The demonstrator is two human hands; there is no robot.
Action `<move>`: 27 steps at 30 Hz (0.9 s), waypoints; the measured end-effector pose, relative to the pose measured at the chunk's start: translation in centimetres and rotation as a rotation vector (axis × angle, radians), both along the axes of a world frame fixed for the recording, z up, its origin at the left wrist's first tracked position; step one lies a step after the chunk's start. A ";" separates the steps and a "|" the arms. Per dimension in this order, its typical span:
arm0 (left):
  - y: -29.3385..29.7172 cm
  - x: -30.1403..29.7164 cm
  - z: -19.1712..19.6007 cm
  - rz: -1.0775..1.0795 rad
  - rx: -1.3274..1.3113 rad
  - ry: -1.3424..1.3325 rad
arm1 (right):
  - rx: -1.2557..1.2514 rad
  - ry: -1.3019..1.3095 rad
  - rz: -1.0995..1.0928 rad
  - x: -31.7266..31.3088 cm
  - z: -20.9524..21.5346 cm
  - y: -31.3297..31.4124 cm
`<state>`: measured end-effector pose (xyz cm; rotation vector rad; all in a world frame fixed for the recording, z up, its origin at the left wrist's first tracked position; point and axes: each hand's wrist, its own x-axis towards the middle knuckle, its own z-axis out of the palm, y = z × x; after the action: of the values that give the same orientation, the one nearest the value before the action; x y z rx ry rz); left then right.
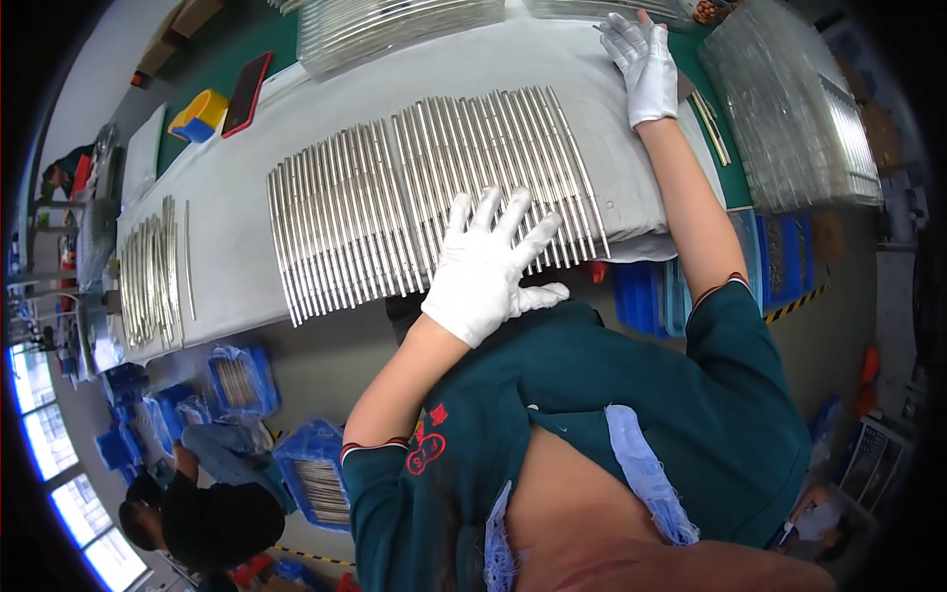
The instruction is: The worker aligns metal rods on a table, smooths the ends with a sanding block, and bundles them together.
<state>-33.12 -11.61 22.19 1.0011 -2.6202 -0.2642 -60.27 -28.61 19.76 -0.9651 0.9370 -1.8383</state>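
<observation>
A long row of slim silver metal rods (pixel 340 212) lies side by side on a white cloth (pixel 232 212), with a narrow gap splitting it into two groups. My left hand (pixel 483 266), in a white glove, rests with fingers spread over the near ends of the right-hand group. At the far right of the table, my right hand (pixel 643 74), also gloved, reaches out with its fingers extended beside a clear plastic tray (pixel 395 35). Whether its fingertips touch anything is hard to make out. A looser bunch of rods (pixel 153 271) lies at the left end of the cloth.
A stack of clear plastic trays (pixel 789 109) stands at the right. Several thin rods (pixel 710 128) lie near my right forearm. A yellow tape roll (pixel 200 113) and a red-edged dark phone-like slab (pixel 247 94) sit back left. Blue crates (pixel 316 474) stand on the floor; another person (pixel 207 513) is lower left.
</observation>
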 end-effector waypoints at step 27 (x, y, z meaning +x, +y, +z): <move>2.8 7.3 -1.1 0.456 -0.130 -0.138 | -0.388 1.909 0.374 5.0 2.3 11.2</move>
<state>-25.79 -8.77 21.09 1.5710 -2.3953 0.0862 -55.31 -17.46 22.09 -2.9533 1.1479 -0.2735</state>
